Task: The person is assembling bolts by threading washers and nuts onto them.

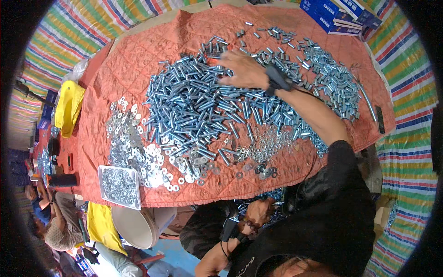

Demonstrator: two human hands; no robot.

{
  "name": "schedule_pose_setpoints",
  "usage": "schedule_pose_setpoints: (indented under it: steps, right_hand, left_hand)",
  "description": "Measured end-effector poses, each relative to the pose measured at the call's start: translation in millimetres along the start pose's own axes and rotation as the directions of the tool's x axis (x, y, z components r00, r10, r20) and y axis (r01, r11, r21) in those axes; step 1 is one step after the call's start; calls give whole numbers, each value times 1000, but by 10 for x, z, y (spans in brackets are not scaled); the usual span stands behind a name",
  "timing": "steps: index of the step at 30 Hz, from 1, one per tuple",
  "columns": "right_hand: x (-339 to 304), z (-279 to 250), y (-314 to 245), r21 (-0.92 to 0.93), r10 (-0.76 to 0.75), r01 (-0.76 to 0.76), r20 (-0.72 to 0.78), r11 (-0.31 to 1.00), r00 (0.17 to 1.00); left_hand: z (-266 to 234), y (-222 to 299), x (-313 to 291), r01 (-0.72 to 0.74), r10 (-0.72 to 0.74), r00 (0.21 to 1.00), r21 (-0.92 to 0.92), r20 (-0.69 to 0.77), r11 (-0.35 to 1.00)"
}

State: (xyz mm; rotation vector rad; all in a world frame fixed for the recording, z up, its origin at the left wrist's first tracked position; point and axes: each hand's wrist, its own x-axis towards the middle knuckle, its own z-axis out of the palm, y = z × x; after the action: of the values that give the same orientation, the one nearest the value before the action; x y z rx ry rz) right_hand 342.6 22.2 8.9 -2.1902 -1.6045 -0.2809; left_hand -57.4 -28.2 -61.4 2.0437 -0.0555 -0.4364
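Left hand (259,211), in lap: fingers curled, contents unclear. Right hand (244,69): fingers spread on bolts (194,101); heavy, rigid, slippery steel; pinch shanks.

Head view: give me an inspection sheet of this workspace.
Surface: orange quilted cloth over the table.
Job's things: heap of silver bolts; washers; small nuts.
Clutter: clear tray of washers; blue boxes; yellow bag.
Hands: right hand reaches onto the bolts, fingers spread; left hand low at the table edge, grip unclear.
Cables: nothing seen.
Surroundings: striped tarpaulin; pale bucket.
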Motion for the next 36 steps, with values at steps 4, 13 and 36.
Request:
schedule_pose_setpoints:
  steps: [4,13,36]
  right_hand:
    - [74,226,80,9,187,-193,188,981,964]
    - [-458,-156,-217,-5,-57,57,15,998,998]
    - [-745,-564,292,-246,-7,0,-29,969,1000]
  left_hand:
    - [16,9,67,-1,1,1000,-3,15,1000]
    - [57,23,55,7,-7,1000,27,4,1000]
    - [29,-38,5,-37,37,999,12,-7,999]
